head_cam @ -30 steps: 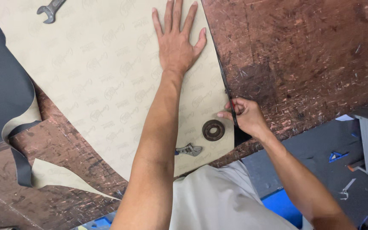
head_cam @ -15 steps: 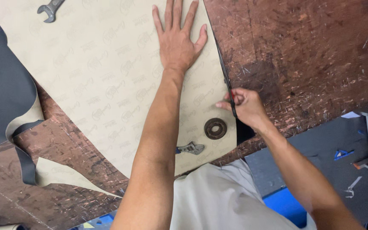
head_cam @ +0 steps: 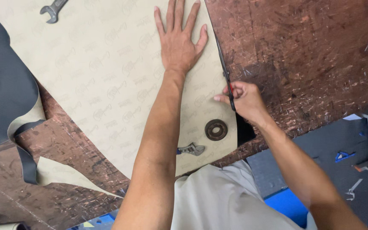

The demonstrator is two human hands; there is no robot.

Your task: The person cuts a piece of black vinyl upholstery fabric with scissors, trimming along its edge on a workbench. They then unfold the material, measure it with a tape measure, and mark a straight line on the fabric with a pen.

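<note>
A large beige sheet (head_cam: 103, 81) with a faint repeated print lies on a worn reddish-brown worktable (head_cam: 311, 55). My left hand (head_cam: 179, 40) presses flat on the sheet, fingers spread, near its right edge. My right hand (head_cam: 242, 100) is closed around a small cutting tool with a red part (head_cam: 231, 91) at the sheet's right edge, where a thin dark cut line (head_cam: 222, 59) runs away from me. A dark round ring (head_cam: 216, 129) rests on the sheet just below that hand.
An adjustable spanner (head_cam: 191, 149) lies on the sheet near my left forearm. An open-ended spanner (head_cam: 53, 8) sits at the sheet's far left. Dark grey sheet material (head_cam: 1, 85) curls at the left. A beige offcut (head_cam: 64, 174) lies on the table. The table's near edge (head_cam: 277, 142) borders a grey floor.
My right hand has moved further along the sheet's right edge, away from me, lengthening the cut. My left hand stays pressed flat on the sheet.
</note>
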